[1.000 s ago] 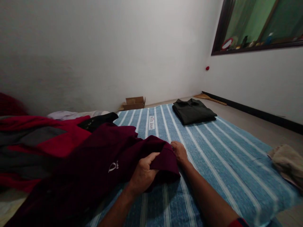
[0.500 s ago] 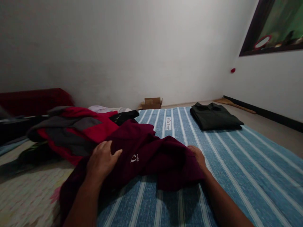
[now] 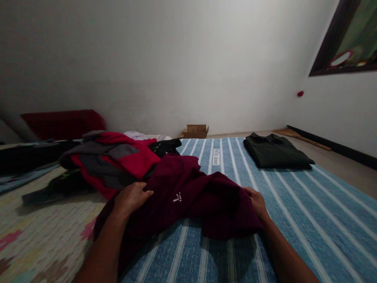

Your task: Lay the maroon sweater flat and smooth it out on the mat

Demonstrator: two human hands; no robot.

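The maroon shirt (image 3: 188,192) lies rumpled on the striped sheet (image 3: 294,208) beside the red-grey jacket (image 3: 140,163), its right end gripped by the right hand (image 3: 257,202), while the left hand (image 3: 130,199) rests on its left part, whether gripping I cannot tell.

On my feed, an open cardboard box (image 3: 196,132) sits by the far wall (image 3: 176,59). Far right, I see a broom-like object (image 3: 312,141) along the floor, and a red-rimmed mirror (image 3: 341,58) at the window (image 3: 363,37).
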